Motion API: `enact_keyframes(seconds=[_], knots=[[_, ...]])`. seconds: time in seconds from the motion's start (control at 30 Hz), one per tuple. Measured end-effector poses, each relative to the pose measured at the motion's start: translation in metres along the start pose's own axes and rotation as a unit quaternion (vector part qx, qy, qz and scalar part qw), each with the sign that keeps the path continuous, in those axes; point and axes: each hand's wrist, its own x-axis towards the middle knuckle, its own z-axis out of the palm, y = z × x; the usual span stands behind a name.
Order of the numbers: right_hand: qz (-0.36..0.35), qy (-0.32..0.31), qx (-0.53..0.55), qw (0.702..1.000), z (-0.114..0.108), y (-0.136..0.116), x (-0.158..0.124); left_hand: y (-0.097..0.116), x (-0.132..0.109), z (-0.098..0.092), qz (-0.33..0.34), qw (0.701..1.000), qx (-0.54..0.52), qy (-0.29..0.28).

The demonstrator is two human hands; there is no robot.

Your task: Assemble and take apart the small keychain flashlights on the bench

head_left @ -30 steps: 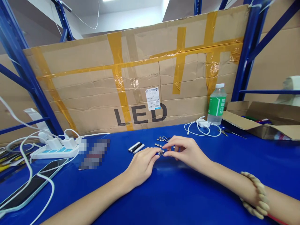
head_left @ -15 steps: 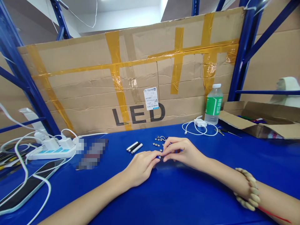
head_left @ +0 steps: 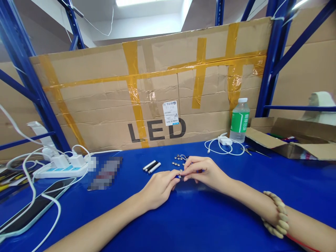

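My left hand (head_left: 161, 187) and my right hand (head_left: 206, 172) meet fingertip to fingertip above the blue table (head_left: 168, 224). Between their pinched fingers is a small dark metallic piece (head_left: 180, 177), held by both; its shape is too small to make out. Several small round silvery pieces (head_left: 176, 164) lie just beyond the fingertips, some partly hidden by my right hand. To the left of them, short silver and black cylinders (head_left: 151, 167) rest side by side on the table.
On the left are a power strip (head_left: 61, 171) with white cables, a phone (head_left: 34, 206) and a blurred flat item (head_left: 105, 174). At the back right stand a bottle (head_left: 239, 120), a white charger with cable (head_left: 225, 140) and an open cardboard box (head_left: 291, 140). Cardboard (head_left: 105, 115) closes the back.
The view has tilted up slightly, so the scene sits a little lower. Both hands keep nearly the same pose, fingertips still together on the small piece.
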Motion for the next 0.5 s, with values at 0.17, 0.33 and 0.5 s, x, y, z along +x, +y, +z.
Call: enact_keyframes(seconds=[0.17,0.33,0.5], knots=[[0.005,-0.001,-0.010,1.000,-0.0006,-0.0004,0.0001,0.0011,0.0003,0.0002,-0.006,1.000,-0.002,-0.001],[0.014,-0.003,-0.002,1.000,-0.0009,-0.0010,0.0018,0.0000,-0.0003,0.0021,-0.004,1.000,0.012,0.004],[0.028,-0.009,-0.005,1.000,-0.0009,0.0000,0.0026,0.0022,-0.0008,0.0007,-0.024,1.000,0.011,0.000]])
